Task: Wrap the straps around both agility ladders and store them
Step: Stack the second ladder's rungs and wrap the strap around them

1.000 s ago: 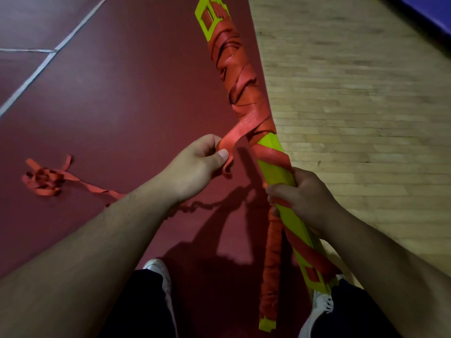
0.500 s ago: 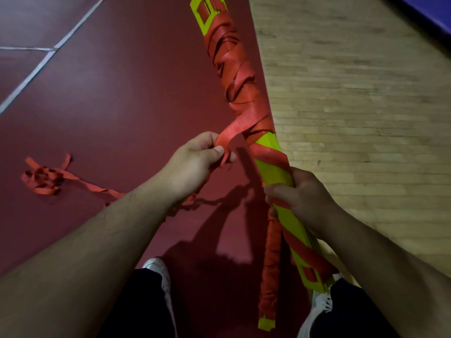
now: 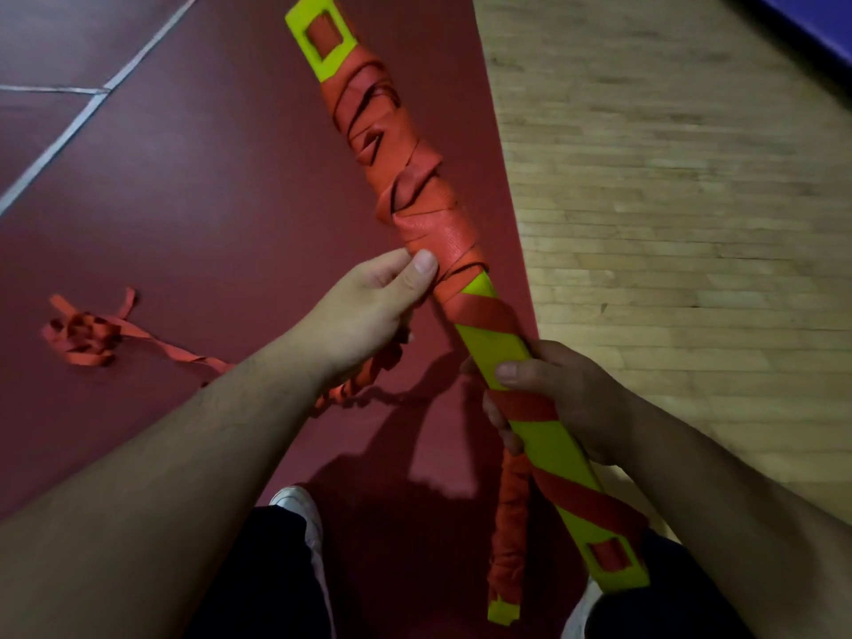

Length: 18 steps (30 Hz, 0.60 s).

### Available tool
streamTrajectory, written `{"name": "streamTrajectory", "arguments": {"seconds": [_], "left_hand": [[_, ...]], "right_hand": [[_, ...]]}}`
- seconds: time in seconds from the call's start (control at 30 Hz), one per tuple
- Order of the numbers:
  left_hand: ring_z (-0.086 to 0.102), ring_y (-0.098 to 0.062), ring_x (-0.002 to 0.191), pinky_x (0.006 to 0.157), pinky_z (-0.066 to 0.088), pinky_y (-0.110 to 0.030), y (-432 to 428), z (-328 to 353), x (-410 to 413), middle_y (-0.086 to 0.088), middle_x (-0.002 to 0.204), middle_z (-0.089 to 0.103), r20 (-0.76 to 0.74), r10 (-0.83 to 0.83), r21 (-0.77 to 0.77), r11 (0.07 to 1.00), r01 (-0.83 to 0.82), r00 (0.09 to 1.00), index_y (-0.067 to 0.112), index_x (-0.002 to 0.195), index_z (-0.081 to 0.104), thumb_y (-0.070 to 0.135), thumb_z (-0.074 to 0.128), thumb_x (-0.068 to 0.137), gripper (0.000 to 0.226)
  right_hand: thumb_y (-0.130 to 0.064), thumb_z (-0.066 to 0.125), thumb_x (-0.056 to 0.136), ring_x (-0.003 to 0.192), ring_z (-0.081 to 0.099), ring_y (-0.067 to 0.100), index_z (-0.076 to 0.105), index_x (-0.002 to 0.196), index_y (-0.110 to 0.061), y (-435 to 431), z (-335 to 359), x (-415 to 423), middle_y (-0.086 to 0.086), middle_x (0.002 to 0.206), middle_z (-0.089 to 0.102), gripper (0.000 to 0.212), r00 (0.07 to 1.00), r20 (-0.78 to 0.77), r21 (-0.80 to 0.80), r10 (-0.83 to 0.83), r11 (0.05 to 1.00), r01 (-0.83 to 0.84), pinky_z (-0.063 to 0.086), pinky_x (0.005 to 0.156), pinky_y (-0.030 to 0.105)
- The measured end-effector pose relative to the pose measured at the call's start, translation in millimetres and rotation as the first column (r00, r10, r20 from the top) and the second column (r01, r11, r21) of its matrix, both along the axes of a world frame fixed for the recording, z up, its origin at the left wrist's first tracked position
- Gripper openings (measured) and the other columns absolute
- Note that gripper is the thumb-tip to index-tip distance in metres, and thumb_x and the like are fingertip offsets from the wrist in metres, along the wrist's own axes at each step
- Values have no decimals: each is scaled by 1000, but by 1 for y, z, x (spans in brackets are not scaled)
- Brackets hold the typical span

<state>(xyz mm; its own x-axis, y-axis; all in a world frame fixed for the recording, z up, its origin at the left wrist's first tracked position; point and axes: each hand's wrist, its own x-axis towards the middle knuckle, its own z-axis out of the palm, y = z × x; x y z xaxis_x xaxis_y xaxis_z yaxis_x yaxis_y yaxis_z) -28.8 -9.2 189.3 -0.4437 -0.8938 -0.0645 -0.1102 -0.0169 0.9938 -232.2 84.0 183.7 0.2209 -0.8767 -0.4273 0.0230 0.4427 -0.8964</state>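
A bundle of neon-yellow ladder rungs [image 3: 495, 343] runs from the top centre down to the bottom right, its upper half wound in orange strap [image 3: 415, 196]. My right hand [image 3: 562, 398] grips the bundle at its middle. My left hand [image 3: 369, 311] pinches the strap against the bundle's left side, thumb on the wrap. The loose strap trails from that hand across the floor to a tangled heap [image 3: 83, 334] at the left. A second bundle [image 3: 507, 537], fully wrapped in orange with a yellow tip, hangs below my right hand.
I stand on a dark red mat [image 3: 207, 200] with white lines at the upper left. Pale wooden floor [image 3: 668, 200] fills the right side, with a blue mat edge [image 3: 820, 25] at the top right corner. My white shoes [image 3: 299, 505] show at the bottom.
My left hand has carried the strap right, from held out clear of the bundle to pressed against its side. The slack loop is now laid onto the wrap. The right hand keeps its grip.
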Motion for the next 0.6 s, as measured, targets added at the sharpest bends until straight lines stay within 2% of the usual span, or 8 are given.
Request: {"name": "streamTrajectory", "arguments": {"seconds": [0.1, 0.17, 0.23, 0.3, 0.33, 0.4, 0.47, 0.6], "left_hand": [[38, -10, 50, 58, 43, -31, 0, -1, 0, 5, 58, 40, -47, 9, 17, 1000, -9, 999, -1, 95, 55, 64, 56, 78, 66], [41, -13, 49, 57, 39, -34, 2, -1, -3, 6, 56, 43, -55, 51, 6, 999, -51, 997, 12, 80, 56, 61, 58, 81, 49], [41, -19, 50, 51, 35, -34, 3, -1, -6, 2, 56, 41, -25, 145, 2, 989, -145, 989, 20, 71, 52, 57, 61, 86, 42], [37, -20, 51, 47, 31, -31, 5, -2, -10, -4, 55, 39, 17, 243, -16, 970, -243, 970, 13, 77, 52, 51, 64, 90, 43], [36, -20, 51, 47, 29, -30, 6, -4, -12, -5, 54, 39, 28, 269, -23, 963, -269, 963, 9, 80, 52, 48, 64, 91, 42], [35, -19, 51, 45, 27, -27, 7, -4, -13, -3, 52, 38, 40, 277, -21, 961, -276, 960, 7, 82, 52, 44, 65, 92, 40], [34, -18, 49, 43, 26, -24, 9, -2, -15, -3, 52, 34, 48, 249, -19, 969, -248, 967, 7, 80, 51, 39, 66, 92, 37], [33, -21, 52, 45, 27, -26, 12, 4, -15, -11, 63, 33, 74, 137, -2, 991, -137, 988, 9, 79, 51, 33, 65, 93, 31]], "right_hand": [[-38, 71, 70, 55, 61, 31, 68, 109, -4, 0, 1, -1, 24, 75, 62, 52, 999, 28, 58, 44, 997, -46, 50, 53, 33], [-38, 65, 78, 59, 63, 33, 69, 107, -5, -1, 3, -1, 24, 78, 66, 44, 999, 12, 58, 46, 997, -47, 53, 55, 33], [-42, 64, 80, 68, 67, 34, 73, 99, -11, -3, 4, 0, 23, 84, 72, 37, 997, -78, 13, 0, 1000, 1, 56, 61, 37], [-47, 70, 77, 79, 72, 24, 77, 92, -25, -5, 3, 1, 9, 89, 77, 27, 983, -181, -52, -31, 998, 22, 58, 71, 38], [-51, 75, 76, 81, 72, 15, 76, 92, -31, -5, 2, 2, 0, 89, 77, 26, 970, -243, -73, -17, 997, -1, 57, 73, 34], [-56, 83, 69, 80, 71, 2, 71, 98, -35, -3, -2, 6, -13, 88, 76, 38, 908, -420, -107, 5, 993, -55, 54, 73, 26], [-47, 86, 68, 82, 69, 1, 68, 104, -33, -4, -5, 7, -13, 91, 75, 43, 841, -541, -143, -15, 987, -75, 55, 76, 25], [-30, 83, 78, 81, 67, 2, 65, 97, -32, -7, -8, 1, -10, 89, 72, 26, 779, -626, -134, -13, 987, -91, 53, 75, 24]]}}
